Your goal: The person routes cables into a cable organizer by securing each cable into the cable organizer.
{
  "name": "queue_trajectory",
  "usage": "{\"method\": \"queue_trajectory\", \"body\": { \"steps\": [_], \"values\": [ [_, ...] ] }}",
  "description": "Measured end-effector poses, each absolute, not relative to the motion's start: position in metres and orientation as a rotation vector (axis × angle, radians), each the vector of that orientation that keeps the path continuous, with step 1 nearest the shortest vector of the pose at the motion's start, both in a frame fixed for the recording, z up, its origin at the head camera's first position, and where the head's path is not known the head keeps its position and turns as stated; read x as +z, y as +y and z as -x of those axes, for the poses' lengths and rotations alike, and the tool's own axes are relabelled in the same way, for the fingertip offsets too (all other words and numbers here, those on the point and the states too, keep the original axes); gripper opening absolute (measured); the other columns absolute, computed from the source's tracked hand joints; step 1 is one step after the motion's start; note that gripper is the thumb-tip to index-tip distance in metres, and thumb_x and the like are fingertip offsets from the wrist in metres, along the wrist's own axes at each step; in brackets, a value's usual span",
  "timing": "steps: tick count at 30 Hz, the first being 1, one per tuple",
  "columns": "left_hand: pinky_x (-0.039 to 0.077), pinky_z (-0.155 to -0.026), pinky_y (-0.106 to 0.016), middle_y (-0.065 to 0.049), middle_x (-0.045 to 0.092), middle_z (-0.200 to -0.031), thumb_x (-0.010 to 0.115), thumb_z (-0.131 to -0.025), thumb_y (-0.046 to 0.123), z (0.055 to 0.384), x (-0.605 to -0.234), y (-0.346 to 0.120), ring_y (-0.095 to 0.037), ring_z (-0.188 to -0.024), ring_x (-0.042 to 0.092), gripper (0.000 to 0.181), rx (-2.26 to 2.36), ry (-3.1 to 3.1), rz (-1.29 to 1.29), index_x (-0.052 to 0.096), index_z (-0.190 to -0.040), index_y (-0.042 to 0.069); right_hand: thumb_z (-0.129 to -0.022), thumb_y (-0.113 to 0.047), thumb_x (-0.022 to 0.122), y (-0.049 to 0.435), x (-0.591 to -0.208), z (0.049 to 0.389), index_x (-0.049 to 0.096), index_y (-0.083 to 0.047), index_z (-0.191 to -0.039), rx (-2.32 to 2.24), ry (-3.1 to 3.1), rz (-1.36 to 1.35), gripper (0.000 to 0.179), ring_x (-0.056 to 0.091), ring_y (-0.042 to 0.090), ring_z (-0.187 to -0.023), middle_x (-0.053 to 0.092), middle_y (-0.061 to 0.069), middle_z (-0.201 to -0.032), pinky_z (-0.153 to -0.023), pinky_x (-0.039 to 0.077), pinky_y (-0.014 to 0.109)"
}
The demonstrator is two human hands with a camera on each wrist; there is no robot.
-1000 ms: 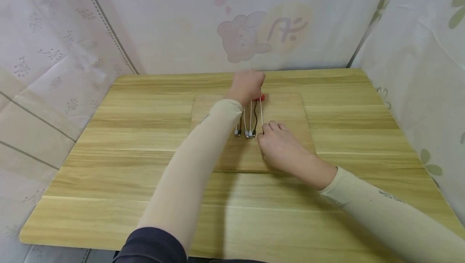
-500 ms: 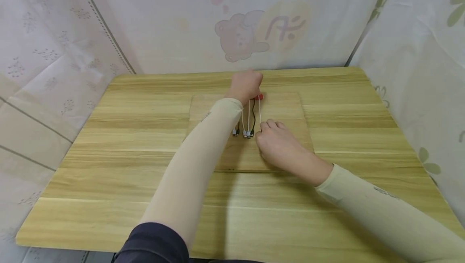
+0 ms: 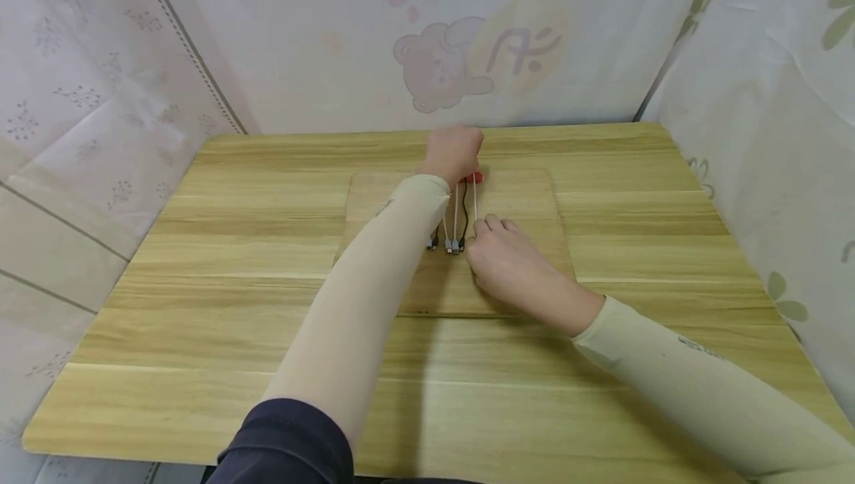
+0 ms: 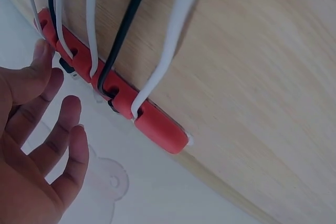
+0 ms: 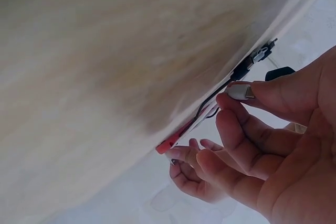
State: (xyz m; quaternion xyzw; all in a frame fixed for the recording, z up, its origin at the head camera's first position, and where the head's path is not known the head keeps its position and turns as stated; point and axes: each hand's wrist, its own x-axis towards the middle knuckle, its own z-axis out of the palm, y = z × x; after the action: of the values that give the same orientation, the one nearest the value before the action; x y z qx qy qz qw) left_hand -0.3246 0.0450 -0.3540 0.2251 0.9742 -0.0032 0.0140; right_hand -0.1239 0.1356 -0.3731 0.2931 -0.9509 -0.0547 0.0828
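Observation:
A red cable clip strip sits at the far edge of a wooden board, with white and black cables in its slots. At the strip's far end in the left wrist view, my left hand pinches a thin white cable between thumb and index finger; its other fingers are loosely bent. My right hand pinches this cable's white connector between thumb and fingertip. In the head view, the cable runs straight from the strip to my right hand. My left wrist hides part of the strip there.
A wooden board lies on a wood-grain table. Left of my right hand, several cable connectors lie side by side on the board. Patterned curtains surround the table's back and sides.
My right hand has shifted slightly left and away from me, still holding the connector. The left hand stays at the strip. The head view has shifted a little.

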Motion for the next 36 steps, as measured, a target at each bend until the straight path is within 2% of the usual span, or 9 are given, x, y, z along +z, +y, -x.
{"method": "queue_trajectory", "body": {
  "steps": [6,14,28,36],
  "values": [
    [0.055,-0.082,-0.038,0.006,0.064,-0.098,0.057,-0.103,0.018,0.3277,-0.3549,0.0486,-0.012,-0.090,0.056,0.008,-0.031,3.031,-0.672,0.062,-0.099,0.022,-0.091,-0.002,0.065,0.1355,-0.3683,0.1246,0.074,0.001,-0.083,-0.165,-2.838,-0.872,0.012,0.061,0.035,-0.091,0.066,0.018,-0.093,-0.083,0.056,0.050],
    [0.059,-0.090,-0.044,0.005,0.071,-0.105,0.057,-0.102,0.018,0.3278,-0.3522,0.0518,-0.014,-0.099,0.065,0.011,-0.051,3.035,-0.653,0.066,-0.101,0.023,-0.092,-0.002,0.064,0.1332,-0.3669,0.1260,0.075,0.000,-0.083,-0.174,-2.826,-0.874,0.014,0.062,0.034,-0.090,0.067,0.018,-0.092,-0.081,0.056,0.048],
    [0.059,-0.091,-0.043,0.006,0.074,-0.109,0.057,-0.103,0.016,0.3304,-0.3548,0.0548,-0.014,-0.099,0.066,0.014,-0.094,3.036,-0.667,0.069,-0.106,0.022,-0.091,-0.004,0.066,0.1346,-0.3681,0.1273,0.075,-0.001,-0.083,-0.176,-2.844,-0.869,0.013,0.062,0.036,-0.093,0.067,0.017,-0.093,-0.082,0.056,0.049],
    [0.060,-0.089,-0.043,0.005,0.074,-0.108,0.056,-0.104,0.017,0.3285,-0.3531,0.0536,-0.015,-0.098,0.066,0.013,-0.102,3.042,-0.707,0.068,-0.100,0.022,-0.091,-0.004,0.066,0.1348,-0.3684,0.1252,0.075,-0.001,-0.084,-0.186,-2.857,-0.857,0.012,0.062,0.035,-0.094,0.067,0.018,-0.094,-0.083,0.056,0.048]
  ]
}}
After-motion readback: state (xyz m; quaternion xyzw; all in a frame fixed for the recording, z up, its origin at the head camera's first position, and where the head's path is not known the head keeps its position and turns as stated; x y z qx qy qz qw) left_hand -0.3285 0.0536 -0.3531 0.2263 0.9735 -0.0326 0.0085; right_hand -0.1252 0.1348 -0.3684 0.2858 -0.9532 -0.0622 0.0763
